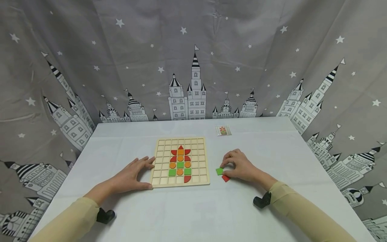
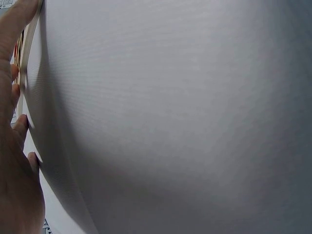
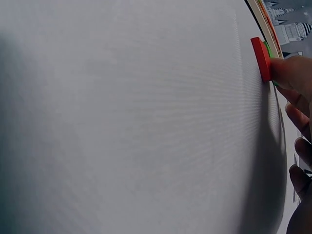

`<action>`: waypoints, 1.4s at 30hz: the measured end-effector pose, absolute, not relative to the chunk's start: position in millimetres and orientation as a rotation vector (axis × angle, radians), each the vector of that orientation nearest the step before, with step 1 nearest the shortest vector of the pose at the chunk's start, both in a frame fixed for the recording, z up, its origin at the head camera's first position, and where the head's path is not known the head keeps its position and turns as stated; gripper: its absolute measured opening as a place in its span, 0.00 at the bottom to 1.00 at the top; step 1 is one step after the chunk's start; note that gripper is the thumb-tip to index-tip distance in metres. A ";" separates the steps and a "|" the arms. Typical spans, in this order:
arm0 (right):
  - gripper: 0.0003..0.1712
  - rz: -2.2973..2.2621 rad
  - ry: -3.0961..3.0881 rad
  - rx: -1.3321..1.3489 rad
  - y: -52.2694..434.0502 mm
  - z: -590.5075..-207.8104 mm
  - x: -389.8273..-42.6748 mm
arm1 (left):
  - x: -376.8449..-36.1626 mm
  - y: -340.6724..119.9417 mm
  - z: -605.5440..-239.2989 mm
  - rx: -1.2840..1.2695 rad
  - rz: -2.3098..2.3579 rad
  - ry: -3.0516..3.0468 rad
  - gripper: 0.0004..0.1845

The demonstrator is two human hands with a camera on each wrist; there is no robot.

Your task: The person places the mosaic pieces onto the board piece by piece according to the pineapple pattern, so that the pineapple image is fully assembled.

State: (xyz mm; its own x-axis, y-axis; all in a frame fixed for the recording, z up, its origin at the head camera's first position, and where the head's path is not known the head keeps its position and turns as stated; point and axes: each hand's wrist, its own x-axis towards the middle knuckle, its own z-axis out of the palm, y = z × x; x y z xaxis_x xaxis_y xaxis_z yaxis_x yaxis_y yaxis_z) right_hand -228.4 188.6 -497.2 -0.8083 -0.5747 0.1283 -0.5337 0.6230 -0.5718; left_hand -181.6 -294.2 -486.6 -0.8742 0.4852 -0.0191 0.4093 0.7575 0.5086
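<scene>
Item 1 — my left hand [image 1: 133,175]: lies flat on the white tablecloth [image 1: 193,211], fingers straight and spread, fingertips touching the left edge of the wooden grid board [image 1: 163,161], thumb at its lower left corner; it grips nothing. In the left wrist view the same fingers [image 2: 14,29] line up against the board's edge.

Item 2 — my right hand [image 1: 240,166]: at 3 o'clock from the board, near it but apart, fingers curled downward with the tips on a green square tile [image 1: 219,171]. Whether I truly pinch the tile or only press on it I cannot tell. A red tile [image 1: 225,178] lies just beside the green one, at 5 o'clock from it, partly under my hand. In the right wrist view the red tile [image 3: 261,57] sits against my fingertip, a sliver of green behind it.

Item 3 — board contents: red, orange and green pieces fill cells in the middle columns, with a red point at 12 o'clock and a red quarter-round at the lowest row.

Item 4 — a small pattern card [image 1: 223,130] lies at 1 o'clock from the board, well apart from both hands
</scene>
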 end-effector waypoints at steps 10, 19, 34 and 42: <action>0.10 -1.019 2.792 -0.915 173.9 -492.2 -223.1 | -181.0 -293.2 -484.4 0.728 0.769 2.802 0.43; 0.10 -1.033 2.795 -1.067 130.5 -481.8 -211.8 | -180.9 -294.3 -486.7 0.730 0.763 2.795 0.45; 0.08 -0.947 2.869 -1.067 50.0 -490.4 -189.3 | -181.8 -293.9 -485.9 0.713 0.765 2.789 0.45; 0.09 -0.883 2.938 -1.062 38.7 -495.1 -187.6 | -182.4 -294.9 -486.4 0.740 0.768 2.794 0.44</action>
State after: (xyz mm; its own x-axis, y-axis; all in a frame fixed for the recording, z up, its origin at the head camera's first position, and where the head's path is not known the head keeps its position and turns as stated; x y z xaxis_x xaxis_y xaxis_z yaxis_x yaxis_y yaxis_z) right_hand -187.6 38.7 -495.1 -0.7812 -0.5621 0.2717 -0.6187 0.6390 -0.4570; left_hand -182.4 -294.9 -486.4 -0.8669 0.4983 -0.0146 0.4209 0.7473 0.5142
